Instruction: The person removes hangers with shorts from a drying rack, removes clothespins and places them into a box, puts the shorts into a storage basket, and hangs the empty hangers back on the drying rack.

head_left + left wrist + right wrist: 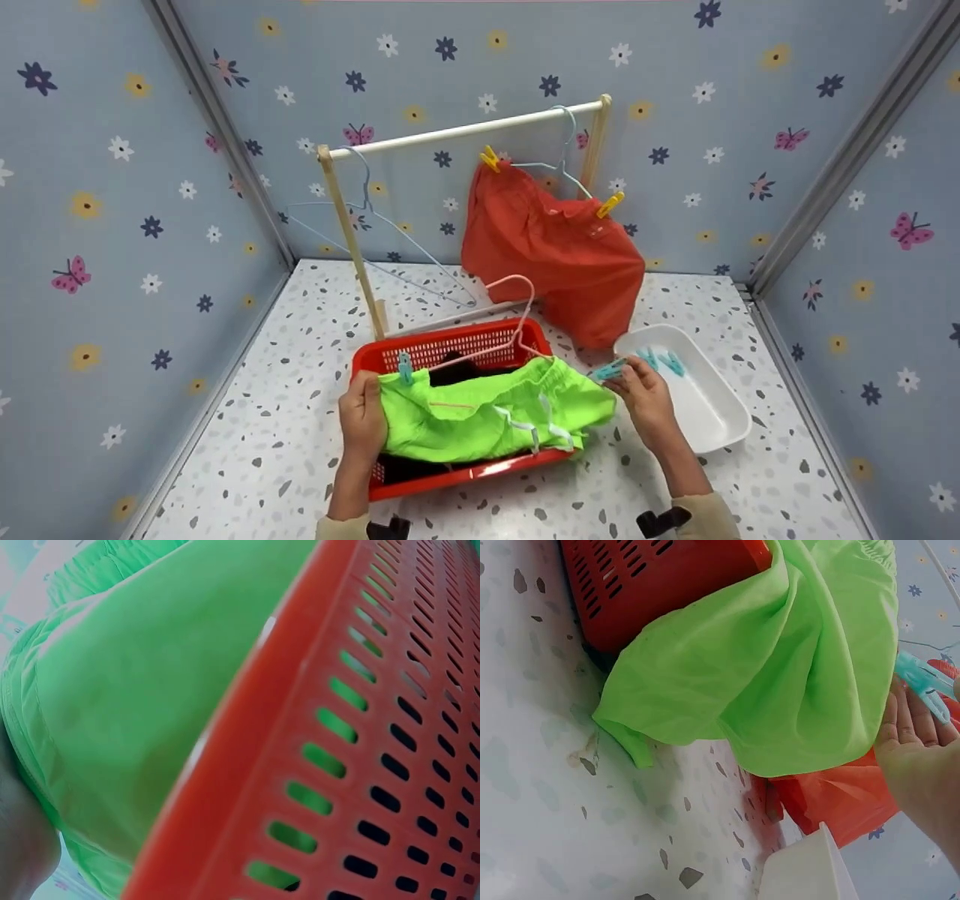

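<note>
My left hand point(363, 416) grips the left end of bright green shorts point(465, 431), thumb on top of the waistband. The shorts lie spread over a red basket point(491, 470). A pink hanger point(517, 277) runs along their waistband, its hook standing up, and a teal clothespin point(405, 368) clips the left side. Just off the right end of the waistband, my right hand point(645, 399) pinches a second teal clothespin point(606, 370). In the right wrist view this clothespin point(922, 679) is beside the green cloth point(802, 682). The left wrist view shows mostly cloth point(172, 652) and basket wall point(300, 727).
A white tray point(709, 431) with a few teal clothespins point(673, 364) stands at the right. Behind the basket, a rack point(465, 130) carries red shorts point(555, 255), held by yellow clothespins point(611, 204), and a bare blue hanger point(367, 206). Dark cloth point(454, 370) lies inside the basket.
</note>
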Available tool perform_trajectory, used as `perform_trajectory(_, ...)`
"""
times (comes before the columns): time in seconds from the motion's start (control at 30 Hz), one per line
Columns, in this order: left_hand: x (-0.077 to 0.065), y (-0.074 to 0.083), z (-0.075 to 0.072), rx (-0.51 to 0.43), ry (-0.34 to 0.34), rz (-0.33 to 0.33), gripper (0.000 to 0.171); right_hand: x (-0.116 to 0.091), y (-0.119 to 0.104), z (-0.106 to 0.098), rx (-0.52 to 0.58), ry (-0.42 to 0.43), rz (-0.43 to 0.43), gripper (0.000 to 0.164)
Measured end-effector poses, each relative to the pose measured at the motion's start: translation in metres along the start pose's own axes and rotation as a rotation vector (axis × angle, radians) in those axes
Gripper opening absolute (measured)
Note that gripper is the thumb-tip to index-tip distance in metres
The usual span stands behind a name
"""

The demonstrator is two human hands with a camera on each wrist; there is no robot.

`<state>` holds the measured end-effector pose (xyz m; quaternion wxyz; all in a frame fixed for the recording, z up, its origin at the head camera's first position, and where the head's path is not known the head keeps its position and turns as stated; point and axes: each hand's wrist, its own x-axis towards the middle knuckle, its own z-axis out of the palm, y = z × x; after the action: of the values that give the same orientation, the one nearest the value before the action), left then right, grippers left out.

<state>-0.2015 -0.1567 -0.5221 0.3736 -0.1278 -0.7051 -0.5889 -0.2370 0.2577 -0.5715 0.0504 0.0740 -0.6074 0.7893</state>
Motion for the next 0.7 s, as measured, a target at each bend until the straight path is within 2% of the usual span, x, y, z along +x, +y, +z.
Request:
perform_trajectory(0.17,-0.004,-0.001,-0.002,0.012,-0.002,-0.024,0.025,-0.003,-0.008,-0.006,-0.135,0.108,0.023,0.043)
perform_trajectory(0.47,-0.002,-0.003,-0.003,-0.008,-0.006,-0.039,0.027,0.004,-0.032,-0.020,-0.276,0.150,-0.029,0.036)
perform_trajectory(0.7,-0.003,-0.003,-0.002,0.007,-0.011,-0.055,0.026,0.014,-0.048,-0.035,-0.323,0.181,0.010,0.038)
